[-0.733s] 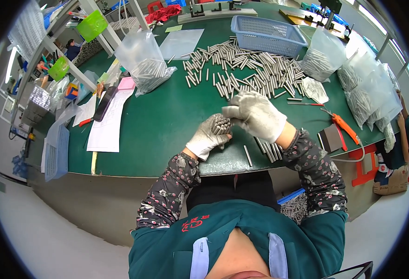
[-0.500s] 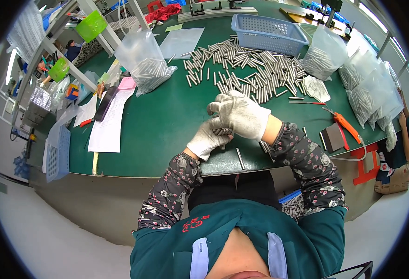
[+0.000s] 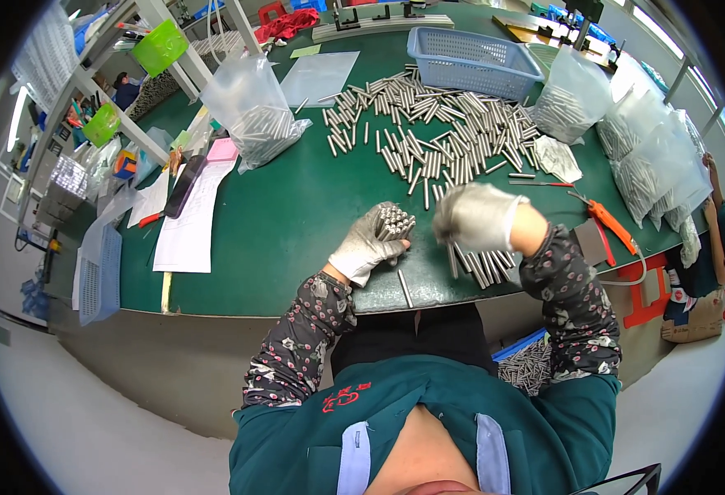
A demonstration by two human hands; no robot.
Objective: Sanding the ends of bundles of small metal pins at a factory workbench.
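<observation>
Gripping a bundle of short metal rods (image 3: pixel 394 221), your left hand (image 3: pixel 368 244) sits gloved just above the near edge of the green surface (image 3: pixel 280 223); the fingers are wrapped round the bundle, rod ends facing up and slightly away from you. Your right hand (image 3: pixel 478 216), also gloved, hangs just right of that bundle, raised off the surface and motion-blurred; whether its grip is closed on anything I cannot tell.

Taking the bundle as landmark:
- Directly below your right hand, just right of the bundle, a small row of rods (image 3: pixel 482 266) lies side by side on the surface.
- One single rod (image 3: pixel 404 288) lies alone just nearer you than the bundle, close to the surface edge.
- Beyond the bundle, a broad scatter of loose rods (image 3: pixel 437 136) spreads across the middle of the surface.
- Farther beyond that, a blue mesh basket (image 3: pixel 471 61).
- Far left and beyond, a clear plastic bag (image 3: pixel 253 111) partly filled with rods.
- Left of the bundle, well apart, a sheet of paper (image 3: pixel 189 223) with a dark flat device (image 3: pixel 184 186) on its upper end.
- Right of the bundle, past your right hand, orange-handled cutters (image 3: pixel 608 223).
- Far right, several filled clear bags (image 3: pixel 655 161) stacked along the surface edge.
</observation>
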